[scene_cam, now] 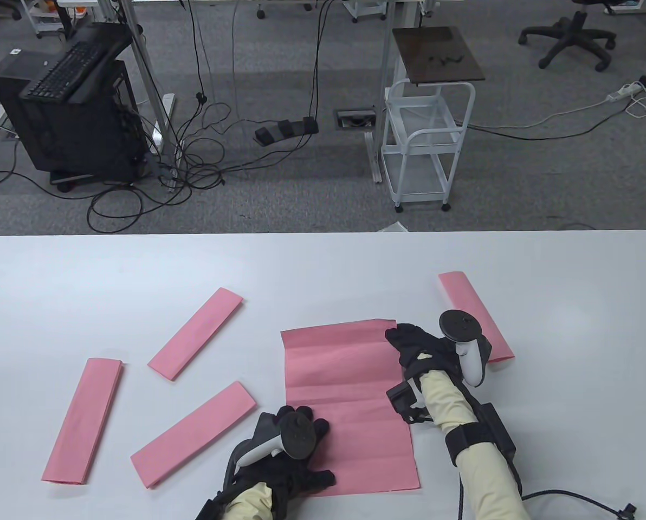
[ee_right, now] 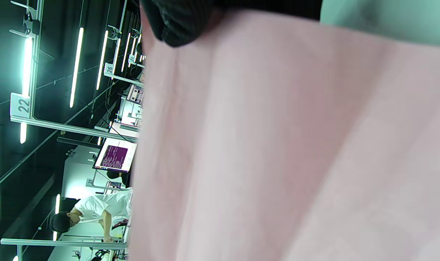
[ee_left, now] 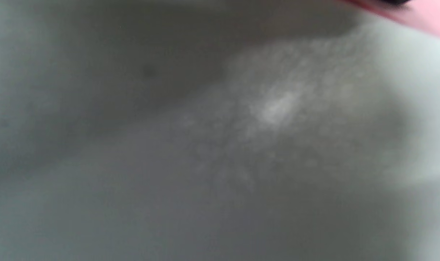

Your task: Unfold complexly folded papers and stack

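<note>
Open sheet (scene_cam: 350,401) lies flat at 6 o'clock, both hands pressing it, fingers spread; right hand (scene_cam: 418,352) nearest next folded strip (scene_cam: 477,317), long axis 11-to-5, at its 1 o'clock

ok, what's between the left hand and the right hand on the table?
Table view: only the unfolded pink sheet spans that stretch. Left hand rests on its near-left corner, right hand on its far-right edge; nothing else between.

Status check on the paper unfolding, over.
Left hand presses the open sheet at its near-left edge; right hand holds its far-right corner. Four folded strips, nearest, still wait. Nothing blocking.
</note>
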`<state>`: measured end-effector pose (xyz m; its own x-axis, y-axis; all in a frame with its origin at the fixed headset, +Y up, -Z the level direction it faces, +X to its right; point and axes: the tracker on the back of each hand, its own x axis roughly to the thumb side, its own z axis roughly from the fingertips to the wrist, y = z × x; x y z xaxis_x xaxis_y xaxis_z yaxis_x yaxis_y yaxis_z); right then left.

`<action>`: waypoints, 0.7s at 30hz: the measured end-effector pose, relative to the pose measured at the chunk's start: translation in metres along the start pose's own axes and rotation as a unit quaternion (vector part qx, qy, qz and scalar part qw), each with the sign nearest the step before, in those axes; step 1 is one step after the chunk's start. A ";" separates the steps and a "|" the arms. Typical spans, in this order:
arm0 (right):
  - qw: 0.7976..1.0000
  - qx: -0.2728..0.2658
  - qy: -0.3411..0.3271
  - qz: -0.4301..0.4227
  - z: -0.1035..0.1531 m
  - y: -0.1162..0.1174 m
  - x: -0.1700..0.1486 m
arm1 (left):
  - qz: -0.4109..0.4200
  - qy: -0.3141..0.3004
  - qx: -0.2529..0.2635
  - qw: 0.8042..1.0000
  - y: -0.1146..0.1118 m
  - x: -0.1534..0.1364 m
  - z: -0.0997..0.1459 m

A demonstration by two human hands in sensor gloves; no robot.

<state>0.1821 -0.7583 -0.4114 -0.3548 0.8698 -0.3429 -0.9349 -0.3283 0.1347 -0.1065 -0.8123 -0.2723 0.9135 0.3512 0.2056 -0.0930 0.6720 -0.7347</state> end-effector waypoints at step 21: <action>0.809 0.298 -0.082 0.500 0.101 0.064 -0.067 | 0.001 0.014 -0.008 1.000 0.000 0.000 0.001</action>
<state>0.1464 -0.8003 -0.2861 -0.8815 0.3320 0.3356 0.0050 -0.7043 0.7099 -0.1074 -0.8117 -0.2716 0.9238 0.3343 0.1865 -0.0890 0.6613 -0.7449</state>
